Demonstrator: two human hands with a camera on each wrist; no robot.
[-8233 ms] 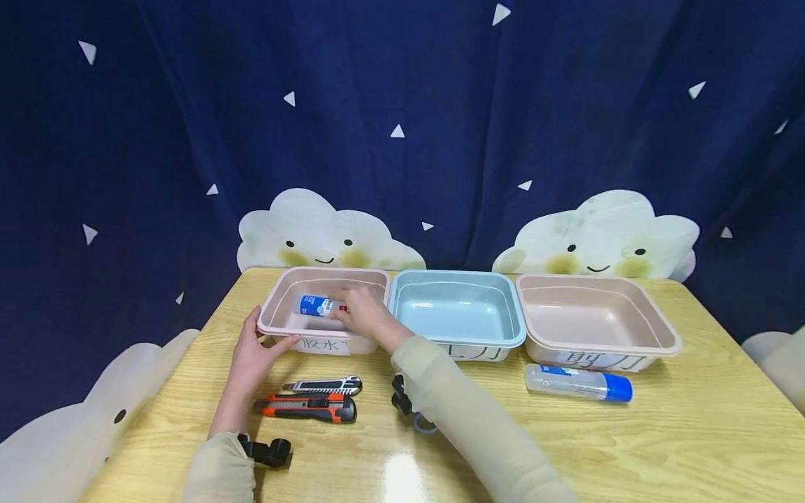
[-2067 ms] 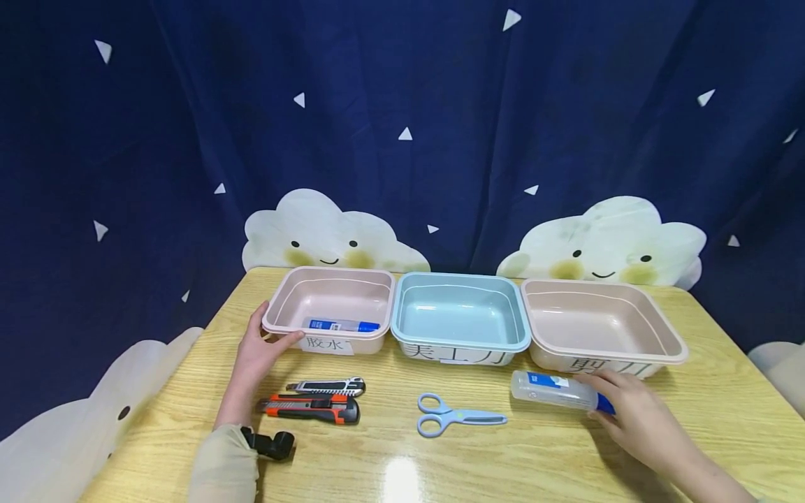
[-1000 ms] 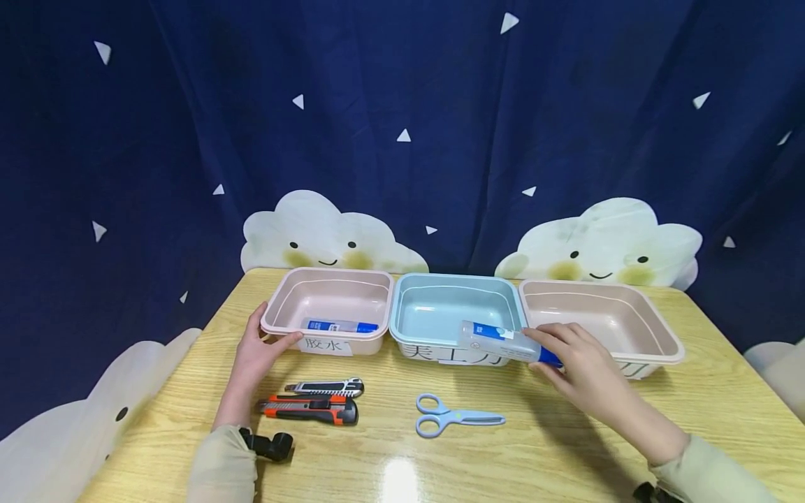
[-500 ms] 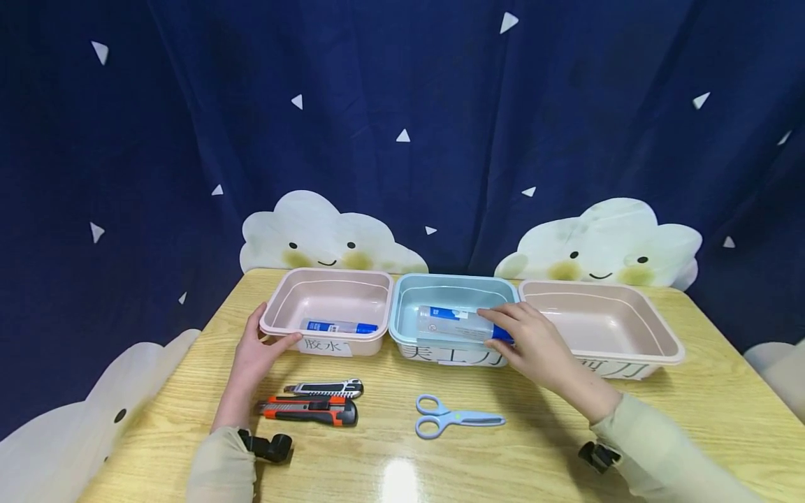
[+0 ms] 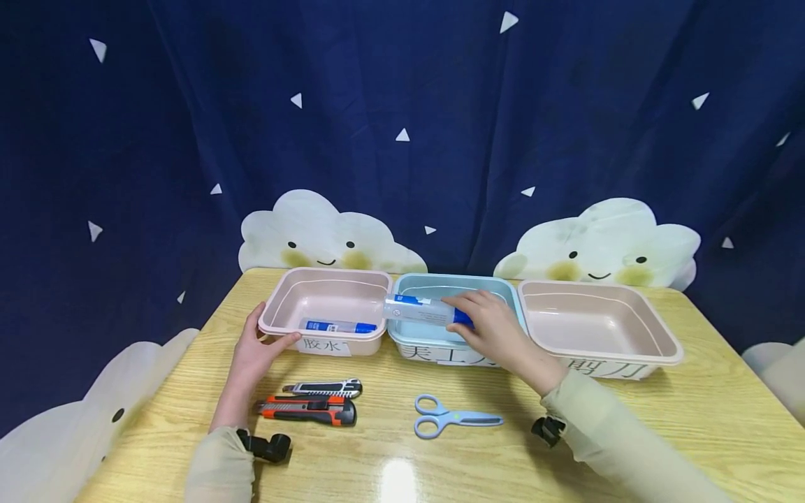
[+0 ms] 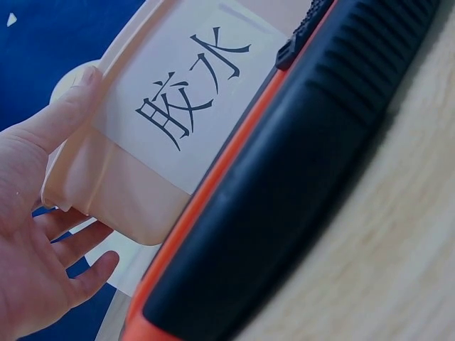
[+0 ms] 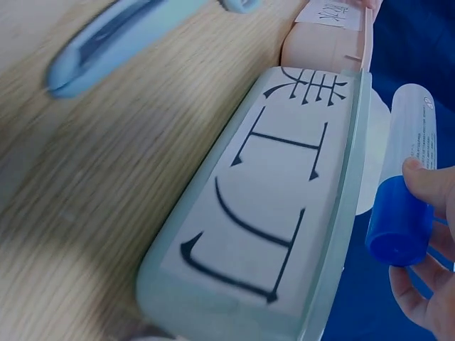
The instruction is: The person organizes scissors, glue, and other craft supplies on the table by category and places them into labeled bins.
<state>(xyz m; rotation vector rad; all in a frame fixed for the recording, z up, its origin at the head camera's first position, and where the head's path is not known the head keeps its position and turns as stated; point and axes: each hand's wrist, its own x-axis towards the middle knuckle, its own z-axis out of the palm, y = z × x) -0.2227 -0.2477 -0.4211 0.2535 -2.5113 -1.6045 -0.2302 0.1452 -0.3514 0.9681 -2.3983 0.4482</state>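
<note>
My right hand grips a clear glue bottle by its blue cap, holding it almost level above the light blue bin. The bottle's free end reaches the left pink bin's right rim. In the right wrist view the thumb and fingers hold the bottle around its blue cap. My left hand holds the left pink bin's front left corner, thumb on the rim in the left wrist view, fingers around the side. Inside that bin lies another glue bottle with a blue cap.
On the table in front lie a black-and-white utility knife, an orange-and-black utility knife and blue scissors. A beige-pink bin stands at the right. All three bins carry paper labels with Chinese characters. A dark blue curtain hangs behind.
My right hand took the glue bottle from the table at the right, lifted it and carried it left over the light blue bin. My left hand stays at the left pink bin.
</note>
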